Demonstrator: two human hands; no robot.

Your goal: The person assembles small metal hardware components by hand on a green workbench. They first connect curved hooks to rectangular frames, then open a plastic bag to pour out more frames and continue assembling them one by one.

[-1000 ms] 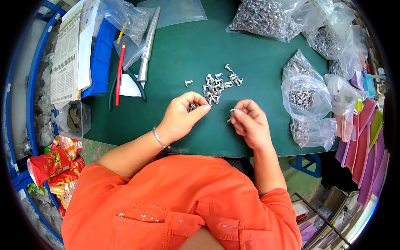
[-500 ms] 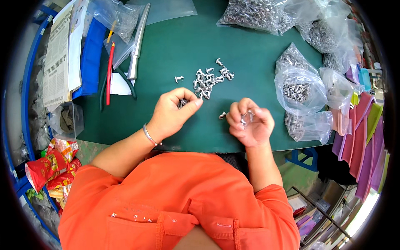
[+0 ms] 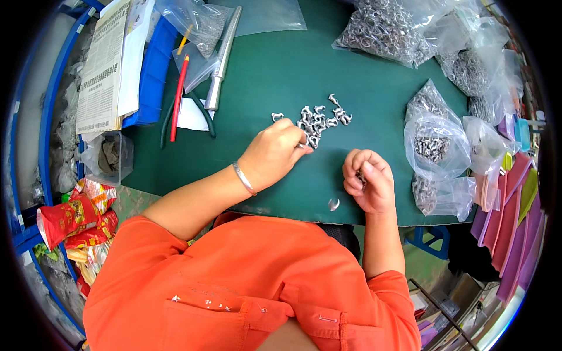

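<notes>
A small pile of silver curved metal pieces [image 3: 313, 121] lies in the middle of the green table. At its near left side is my left hand [image 3: 274, 153], palm down, thumb and fingers pinched on a metal piece that is mostly hidden. To the right, my right hand [image 3: 373, 186] is raised palm inward, its fingers curled round small metal pieces [image 3: 360, 176] that show only in part. A single shiny curved piece [image 3: 333, 205], slightly blurred, is below and left of my right hand near the table's front edge. Another loose piece [image 3: 277, 117] sits left of the pile.
Clear bags of metal parts [image 3: 433, 143] stand along the right, with a larger bag [image 3: 383, 32] at the back. On the left are a red pencil [image 3: 180, 99], green-handled pliers [image 3: 209, 120], a tapered metal rod [image 3: 225, 58] and a blue bin [image 3: 153, 76].
My left hand has turned palm down, covering pieces that showed between its fingers. My right hand's fingers have curled inward. A loose piece now appears nearer the table's front edge. The view has shifted.
</notes>
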